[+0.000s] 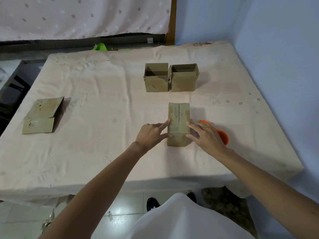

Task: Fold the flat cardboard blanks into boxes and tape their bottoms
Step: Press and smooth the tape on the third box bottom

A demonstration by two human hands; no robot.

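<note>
A small cardboard box (179, 116) stands on the cloth-covered table with its bottom flaps folded shut and facing up, a seam running down the middle. My left hand (151, 134) touches its left edge with straight index finger and thumb. My right hand (204, 135) presses straight fingers against its right edge and near corner. An orange tape dispenser (223, 135) lies just right of the box, partly hidden behind my right hand.
Two upright open-topped boxes (156, 77) (184, 77) stand side by side behind the box. A flat cardboard blank (43, 116) lies at the table's left. The table's front edge (120, 183) is near my body; a blue wall is on the right.
</note>
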